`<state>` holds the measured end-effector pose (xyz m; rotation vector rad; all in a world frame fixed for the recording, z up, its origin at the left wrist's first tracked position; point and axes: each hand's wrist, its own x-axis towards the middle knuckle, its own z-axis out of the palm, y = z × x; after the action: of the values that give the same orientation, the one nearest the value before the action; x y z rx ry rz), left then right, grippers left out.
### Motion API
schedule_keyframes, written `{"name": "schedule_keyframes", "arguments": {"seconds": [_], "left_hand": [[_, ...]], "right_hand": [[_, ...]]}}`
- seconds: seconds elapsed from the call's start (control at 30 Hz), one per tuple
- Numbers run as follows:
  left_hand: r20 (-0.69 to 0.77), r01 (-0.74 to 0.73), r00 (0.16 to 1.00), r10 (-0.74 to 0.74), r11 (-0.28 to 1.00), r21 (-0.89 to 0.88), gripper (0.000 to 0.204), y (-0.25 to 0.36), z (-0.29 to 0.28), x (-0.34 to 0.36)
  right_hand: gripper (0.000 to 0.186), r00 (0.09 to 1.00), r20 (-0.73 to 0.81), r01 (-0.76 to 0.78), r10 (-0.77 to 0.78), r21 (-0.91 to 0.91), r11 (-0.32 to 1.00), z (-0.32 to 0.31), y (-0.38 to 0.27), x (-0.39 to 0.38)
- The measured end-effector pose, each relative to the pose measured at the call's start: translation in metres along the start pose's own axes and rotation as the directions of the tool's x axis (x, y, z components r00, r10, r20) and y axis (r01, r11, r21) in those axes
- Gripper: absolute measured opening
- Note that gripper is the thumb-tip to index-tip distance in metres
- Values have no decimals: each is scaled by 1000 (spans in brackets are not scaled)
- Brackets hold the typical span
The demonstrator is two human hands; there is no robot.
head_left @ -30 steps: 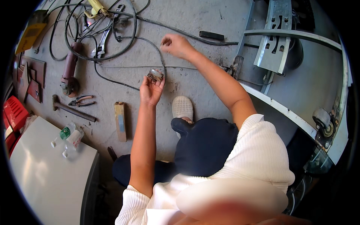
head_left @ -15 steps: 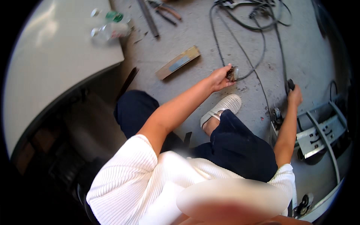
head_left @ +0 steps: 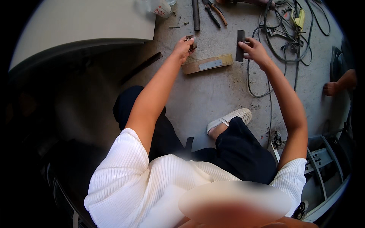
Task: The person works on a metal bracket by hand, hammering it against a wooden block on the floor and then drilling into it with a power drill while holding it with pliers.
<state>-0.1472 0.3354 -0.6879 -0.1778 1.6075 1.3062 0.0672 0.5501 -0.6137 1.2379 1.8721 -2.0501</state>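
Note:
My left hand [head_left: 183, 51] is closed on a small brownish, rough-looking piece [head_left: 191, 41] just beyond the left end of a wooden block. What exactly that piece is I cannot make out. My right hand [head_left: 256, 52] grips a flat, dark rectangular strip [head_left: 240, 46] by its right edge, held upright past the block's right end. Between and slightly nearer than my hands lies the wooden block [head_left: 190, 68], with a grey metal plate [head_left: 211, 65] on its front face. A dark metal bar [head_left: 195, 17] and pliers [head_left: 215, 14] with dark and orange handles lie farther off.
Looped dark cables [head_left: 268, 36] with a yellow-green part [head_left: 300, 19] spread over the floor at right. Another person's hand [head_left: 330, 89] rests at the right edge. A metal frame [head_left: 323, 163] with casters stands near right, a pale tabletop [head_left: 91, 26] at left. Another dark strip [head_left: 142, 67] lies beside it.
The view has shifted. My left hand has moved from beside the cable to the block's left end. My right hand has left the frame's side and now holds up the dark strip.

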Motion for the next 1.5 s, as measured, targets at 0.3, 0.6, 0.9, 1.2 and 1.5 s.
{"name": "schedule_keyframes", "arguments": {"seconds": [0.3,0.6,0.9,1.2,1.5], "left_hand": [[-111,6,994,11,988,152,26,20,-43,38],[-73,-170,981,182,974,153,38,62,-29,78],[-45,-198,977,207,968,157,42,68,-26,64],[619,-593,786,17,-265,760,73,2,2,-62],[797,-717,603,49,-404,567,88,-19,4,-51]], "right_hand": [[58,939,-122,204,-322,-558,804,95,-22,127],[36,960,66,281,-274,-297,913,83,29,36],[29,976,-165,114,-141,-165,980,41,83,-43],[28,944,-306,67,-126,-194,979,60,133,-117],[27,912,-406,28,-62,-90,996,89,161,-178]]}}
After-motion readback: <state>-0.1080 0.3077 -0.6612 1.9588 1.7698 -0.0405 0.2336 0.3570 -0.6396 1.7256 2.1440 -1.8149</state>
